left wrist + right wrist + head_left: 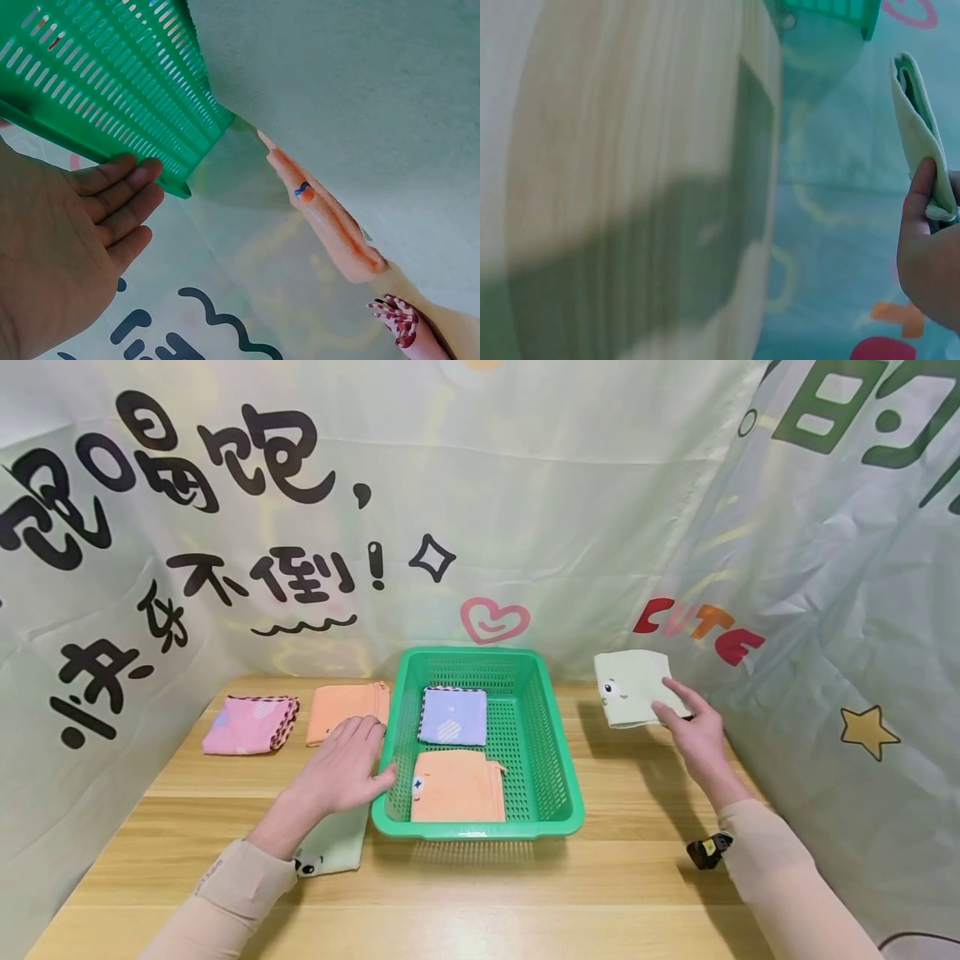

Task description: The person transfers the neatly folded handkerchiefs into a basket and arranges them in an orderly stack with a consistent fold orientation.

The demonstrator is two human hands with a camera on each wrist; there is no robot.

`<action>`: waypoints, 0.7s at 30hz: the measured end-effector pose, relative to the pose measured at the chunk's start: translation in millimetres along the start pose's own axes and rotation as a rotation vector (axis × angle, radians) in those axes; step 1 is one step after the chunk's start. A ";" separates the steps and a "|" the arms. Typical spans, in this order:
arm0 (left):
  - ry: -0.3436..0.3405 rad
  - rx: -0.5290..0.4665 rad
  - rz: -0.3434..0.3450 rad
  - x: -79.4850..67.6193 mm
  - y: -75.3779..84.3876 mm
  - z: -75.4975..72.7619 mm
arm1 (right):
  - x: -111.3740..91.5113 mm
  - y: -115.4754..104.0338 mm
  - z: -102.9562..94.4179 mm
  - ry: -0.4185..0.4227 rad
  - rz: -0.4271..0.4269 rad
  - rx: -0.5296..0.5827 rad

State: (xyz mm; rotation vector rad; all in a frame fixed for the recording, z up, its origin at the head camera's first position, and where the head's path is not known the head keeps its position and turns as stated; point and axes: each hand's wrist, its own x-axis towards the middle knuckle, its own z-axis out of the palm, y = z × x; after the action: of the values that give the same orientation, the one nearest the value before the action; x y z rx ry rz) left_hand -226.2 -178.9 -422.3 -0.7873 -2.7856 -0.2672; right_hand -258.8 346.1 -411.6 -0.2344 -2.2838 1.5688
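Note:
A folded pale green towel (pixel 634 688) with a cartoon face is pinched between the thumb and fingers of my right hand (pixel 699 735), held above the table right of the basket. Seen edge-on in the right wrist view, the same towel (pixel 919 127) shows its folded layers. My left hand (pixel 341 768) is at the left rim of the green plastic basket (pixel 564 752), its thumb against the rim and its fingers (pixel 124 217) nearly straight. Inside the basket lie a folded purple towel (pixel 453 717) and a folded orange towel (pixel 457 789).
Left of the basket lie a pink towel (pixel 247 725) and another orange towel (pixel 348 703). A second pale green towel (pixel 337 839) is partly hidden under my left arm. Printed cloth walls (pixel 585 527) enclose the wooden table (pixel 480 893) at the back and sides.

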 end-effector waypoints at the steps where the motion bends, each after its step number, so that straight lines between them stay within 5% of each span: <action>1: 0.000 0.000 0.000 0.0 0.0 0.0 | -0.8 -2.9 1.7 -0.001 -0.005 -0.001; 11: -0.003 0.001 -0.002 -0.3 0.5 -1.1 | -4.7 -25.2 20.7 -0.050 -0.116 0.029; 21: -0.010 -0.004 0.001 0.2 0.8 -2.4 | -9.0 -43.4 38.4 -0.117 -0.137 0.039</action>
State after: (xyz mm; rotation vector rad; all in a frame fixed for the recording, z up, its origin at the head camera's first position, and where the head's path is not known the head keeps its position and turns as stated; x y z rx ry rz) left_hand -225.6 -178.7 -419.9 -0.7932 -2.7948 -0.2697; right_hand -262.3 293.8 -385.4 0.0237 -2.2996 1.5927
